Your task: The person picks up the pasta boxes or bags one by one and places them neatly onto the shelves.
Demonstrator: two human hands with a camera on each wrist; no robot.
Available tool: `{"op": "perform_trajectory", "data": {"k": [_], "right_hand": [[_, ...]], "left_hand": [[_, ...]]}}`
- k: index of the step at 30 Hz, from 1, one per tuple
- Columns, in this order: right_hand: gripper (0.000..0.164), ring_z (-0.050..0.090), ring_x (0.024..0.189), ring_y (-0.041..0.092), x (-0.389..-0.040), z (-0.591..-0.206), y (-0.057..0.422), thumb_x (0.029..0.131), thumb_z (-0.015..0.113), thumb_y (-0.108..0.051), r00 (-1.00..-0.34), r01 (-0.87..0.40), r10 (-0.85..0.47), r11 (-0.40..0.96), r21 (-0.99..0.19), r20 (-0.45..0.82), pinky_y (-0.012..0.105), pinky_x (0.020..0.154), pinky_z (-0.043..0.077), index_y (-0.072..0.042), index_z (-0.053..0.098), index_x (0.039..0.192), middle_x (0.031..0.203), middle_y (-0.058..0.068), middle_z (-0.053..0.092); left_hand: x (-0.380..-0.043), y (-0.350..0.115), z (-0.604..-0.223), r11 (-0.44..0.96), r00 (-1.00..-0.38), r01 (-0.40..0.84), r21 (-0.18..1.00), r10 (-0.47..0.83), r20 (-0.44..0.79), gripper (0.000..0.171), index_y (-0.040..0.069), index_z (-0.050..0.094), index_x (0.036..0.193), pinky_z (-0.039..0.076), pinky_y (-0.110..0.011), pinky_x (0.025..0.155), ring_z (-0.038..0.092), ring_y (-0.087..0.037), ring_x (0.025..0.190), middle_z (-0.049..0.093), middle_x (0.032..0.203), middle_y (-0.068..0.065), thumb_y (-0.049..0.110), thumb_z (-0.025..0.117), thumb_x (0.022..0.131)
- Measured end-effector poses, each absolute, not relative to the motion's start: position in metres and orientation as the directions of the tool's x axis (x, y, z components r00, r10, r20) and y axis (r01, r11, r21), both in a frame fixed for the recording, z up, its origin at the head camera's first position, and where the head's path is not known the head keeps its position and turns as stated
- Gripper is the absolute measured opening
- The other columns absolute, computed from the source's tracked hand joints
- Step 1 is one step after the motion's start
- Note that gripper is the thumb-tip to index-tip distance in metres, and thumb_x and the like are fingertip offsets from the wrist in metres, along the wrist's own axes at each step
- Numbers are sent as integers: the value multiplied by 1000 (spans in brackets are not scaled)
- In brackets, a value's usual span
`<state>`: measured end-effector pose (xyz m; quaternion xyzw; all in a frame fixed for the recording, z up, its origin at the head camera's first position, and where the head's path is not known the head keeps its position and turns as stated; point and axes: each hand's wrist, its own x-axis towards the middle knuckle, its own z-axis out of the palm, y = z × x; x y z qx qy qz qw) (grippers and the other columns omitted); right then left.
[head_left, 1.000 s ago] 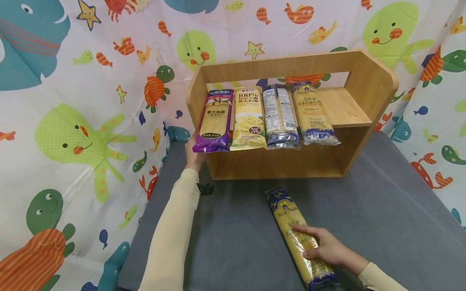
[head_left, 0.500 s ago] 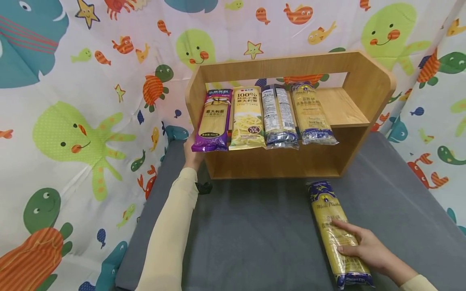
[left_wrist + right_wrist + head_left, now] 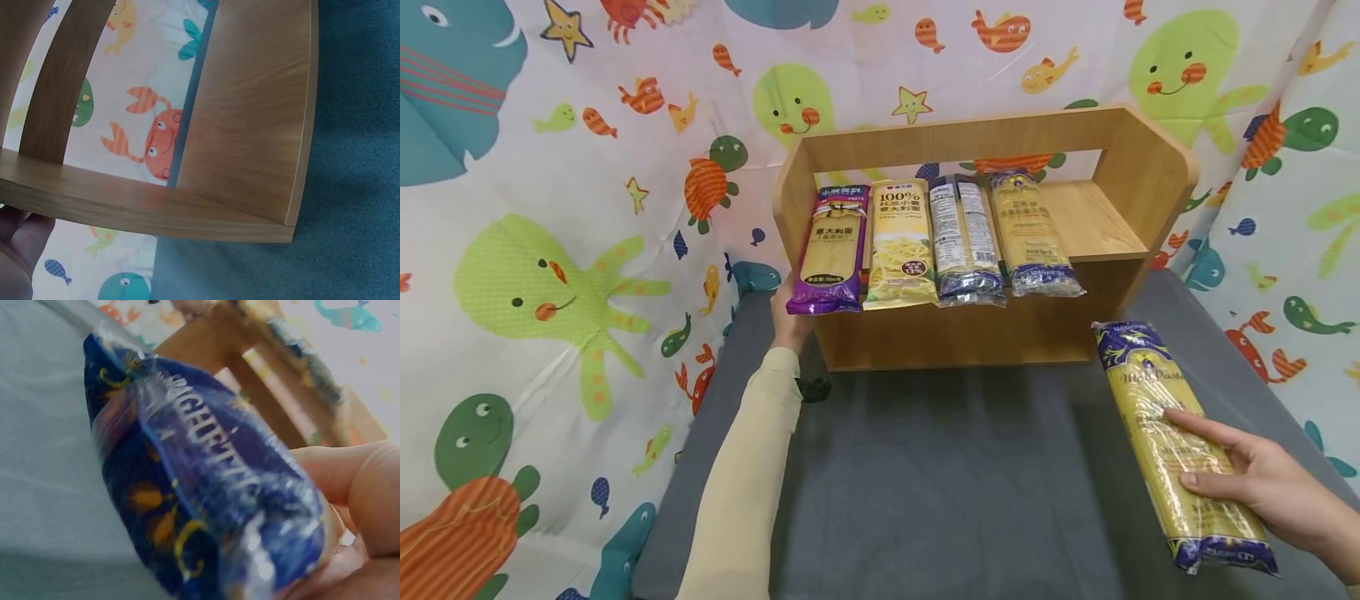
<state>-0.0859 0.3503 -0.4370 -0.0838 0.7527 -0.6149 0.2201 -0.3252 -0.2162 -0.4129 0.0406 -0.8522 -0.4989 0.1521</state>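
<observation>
My right hand grips a yellow and blue spaghetti packet at its right side, near the front right of the head view. The packet slants, its printed face up, and seems raised off the grey surface. In the right wrist view its blue end fills the middle, slightly blurred. At the far left, my left hand touches the outer side of a wooden shelf, partly behind a purple pasta packet. The left wrist view shows a little of the left hand against the side panel; most fingers are hidden.
Beside the purple packet on the upper board lie a cream pasta packet, a blue and clear one and another yellow and blue spaghetti packet. Their ends overhang the front edge. A patterned cloth hangs behind and left.
My right hand has moved the spaghetti packet to the right and apparently upward, from the middle of the grey surface. My left hand has stayed at the shelf's side.
</observation>
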Motion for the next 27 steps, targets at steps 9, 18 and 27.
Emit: {"op": "perform_trajectory", "data": {"k": [9,18,27], "right_hand": [[76,76,92,26,-93,-376,363,103,40,12,-887,191,-433,-32,-981,-159,49,69,62,-47,42,151,126,-14,66],[70,76,81,34,-124,-320,359,106,44,2,-899,271,-332,89,-958,-285,49,67,63,-59,45,141,105,3,66],[62,76,82,27,-165,-276,335,107,45,-5,-877,288,-327,230,-929,-353,42,71,64,-63,53,128,103,-1,68]], "left_hand": [[-323,-215,-411,501,-952,75,862,-221,211,61,20,49,150,48,-55,110,59,-35,128,59,147,-11,52,56,99],[-325,-216,-410,510,-950,92,855,-212,228,63,17,49,151,48,-57,109,59,-37,128,59,147,-14,51,58,98],[-323,-215,-409,507,-952,75,859,-219,213,59,18,48,151,48,-58,109,59,-38,129,58,148,-14,47,56,100]]}}
